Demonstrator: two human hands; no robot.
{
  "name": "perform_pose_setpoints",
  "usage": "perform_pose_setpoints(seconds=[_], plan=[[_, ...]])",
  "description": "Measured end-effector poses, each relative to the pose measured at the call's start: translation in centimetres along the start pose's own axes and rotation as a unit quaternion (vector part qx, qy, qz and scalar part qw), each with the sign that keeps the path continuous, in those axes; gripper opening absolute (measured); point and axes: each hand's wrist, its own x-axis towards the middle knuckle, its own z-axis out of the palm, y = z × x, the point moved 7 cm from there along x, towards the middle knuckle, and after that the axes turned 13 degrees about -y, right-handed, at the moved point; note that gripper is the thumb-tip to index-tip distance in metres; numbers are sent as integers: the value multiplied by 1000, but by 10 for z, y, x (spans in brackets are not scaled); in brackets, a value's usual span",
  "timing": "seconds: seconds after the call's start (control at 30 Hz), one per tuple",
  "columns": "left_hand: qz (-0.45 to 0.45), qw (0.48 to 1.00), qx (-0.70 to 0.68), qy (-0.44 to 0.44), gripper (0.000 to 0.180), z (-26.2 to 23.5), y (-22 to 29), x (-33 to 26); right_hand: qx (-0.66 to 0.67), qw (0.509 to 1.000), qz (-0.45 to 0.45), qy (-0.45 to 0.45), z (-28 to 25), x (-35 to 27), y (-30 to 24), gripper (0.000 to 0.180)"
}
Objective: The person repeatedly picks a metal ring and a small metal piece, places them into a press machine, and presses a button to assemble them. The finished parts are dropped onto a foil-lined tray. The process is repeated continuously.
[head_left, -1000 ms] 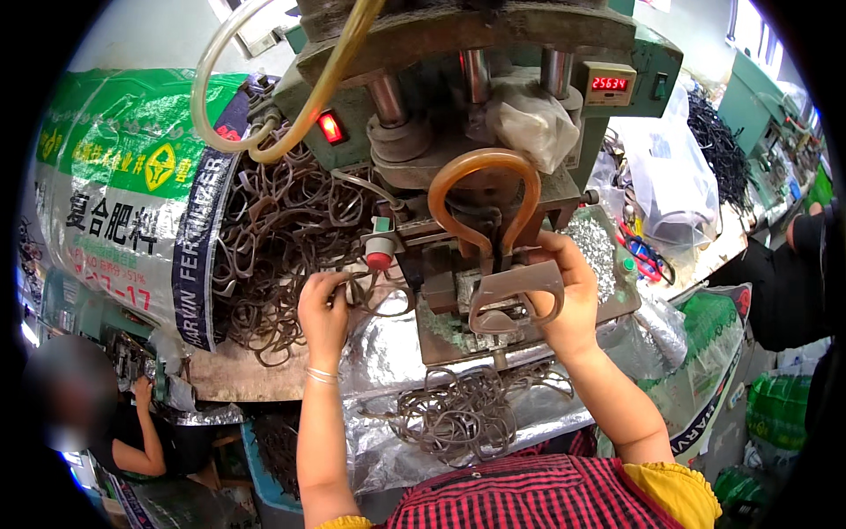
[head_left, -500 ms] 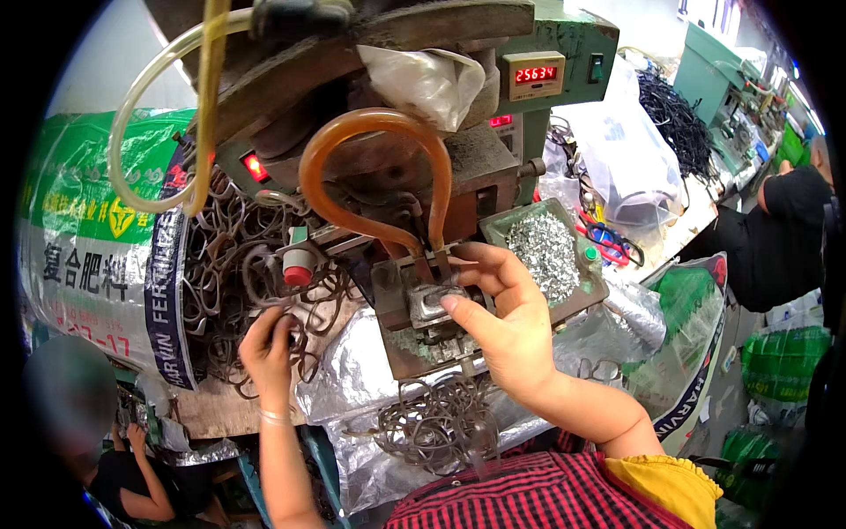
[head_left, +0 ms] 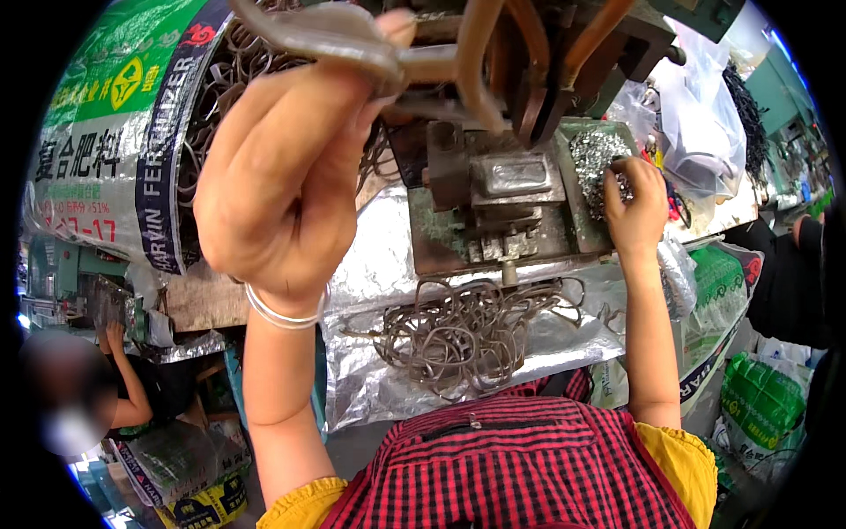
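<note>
The left hand (head_left: pixel 282 167) is raised close to the camera, fingers closed around a bent metal piece (head_left: pixel 326 40) whose curved end points right, toward the machine (head_left: pixel 520 106). The right hand (head_left: pixel 636 204) reaches out to the right, fingers curled down into a tray of small shiny metal bits (head_left: pixel 592 159) just beside the machine; whether it has pinched any cannot be told.

Between the two hands sits the machine's metal block (head_left: pixel 515 181), and no piece shows on its top face, so the held piece looks not yet seated there. Copper-coloured loops (head_left: pixel 529 53) hang above it at the far side.

Nearer, on crinkled foil (head_left: pixel 379 291) draped over the bench, lies a tangled heap of bent wire pieces (head_left: pixel 467 331), apparently ones already worked. At far left, beside a printed green and white sack (head_left: pixel 97 132), a larger tangle of wire shapes (head_left: pixel 211 132) suggests much stock remains. Judged so, the work is mid-cycle.
</note>
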Motion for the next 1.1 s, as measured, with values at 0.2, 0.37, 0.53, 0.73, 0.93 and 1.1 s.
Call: perform_pose_setpoints(seconds=[0.2,0.37,0.53,0.73,0.93,1.1], plan=[[-188,980,-42,40,38,-3,8,-85,392,913,115,-19,0,-6,25,8],[-257,954,-81,132,40,6,1,-89,521,851,24,-61,-24,18,-73,15],[-90,986,-57,126,33,8,8,-17,674,736,44,-53,8,12,-110,35],[-160,956,-163,183,32,21,-17,-19,721,688,46,-70,2,12,-123,43],[-117,988,-75,62,32,20,13,-34,570,809,-15,-143,-42,-2,-126,54],[-62,997,-54,-14,43,61,45,-31,11,995,66,-77,-55,-27,-27,30]])
